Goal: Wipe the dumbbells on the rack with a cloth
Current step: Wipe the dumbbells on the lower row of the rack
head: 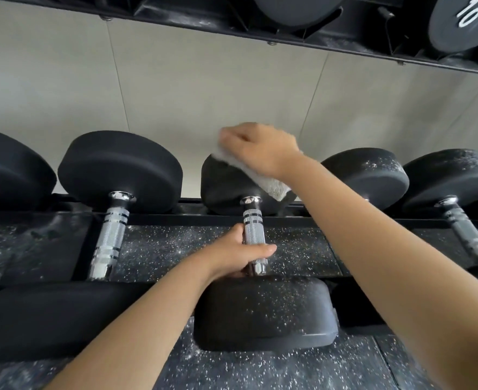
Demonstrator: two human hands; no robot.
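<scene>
Middle dumbbell [253,235] sits on rack [176,219], long axis running straight away from me: near head [263,311] at rack's front, far head [221,184] at rack's back. Left hand [238,254] wrapped round knurled steel handle [252,220]. Best hold imo, knurling bites and rubber heads are too fat to grab. Right hand [260,149] bunches cloth [271,184], pressing it on far head. Guessing dumbbell is heavy, rigid, won't budge under wiping. Cloth is soft, floppy. Near head looks dust-speckled, so not done.
</scene>
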